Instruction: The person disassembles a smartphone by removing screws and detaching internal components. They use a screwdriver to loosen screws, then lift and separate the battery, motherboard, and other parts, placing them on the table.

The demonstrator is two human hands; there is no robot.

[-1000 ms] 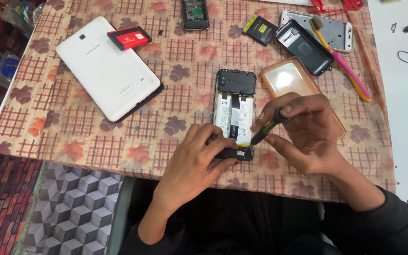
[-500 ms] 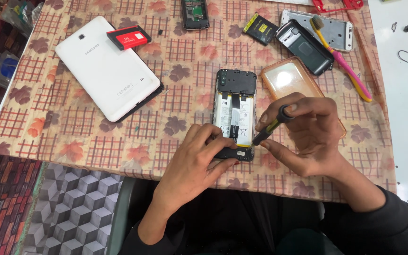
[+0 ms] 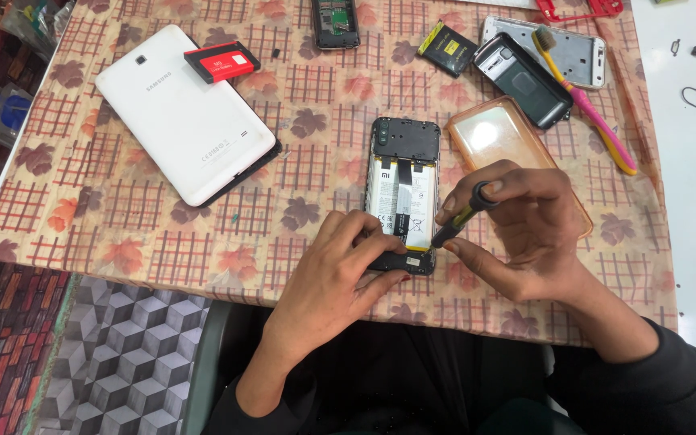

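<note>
Around our opened phone [image 3: 403,197]: white tablet [image 3: 184,113] well left, orange case [image 3: 503,145] just right. Our left hand [image 3: 340,270] pins its lower end; our right hand [image 3: 517,229] grips a screwdriver [image 3: 462,216] there.

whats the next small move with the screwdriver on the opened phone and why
Probably press the screwdriver tip down and turn: the right hand angles it at the opened phone's lower right corner, while the left hand pins the bottom edge, so a screw there seems next.

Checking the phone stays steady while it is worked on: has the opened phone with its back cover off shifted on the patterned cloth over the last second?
No. The opened phone lies where it did, beside the orange case.
</note>
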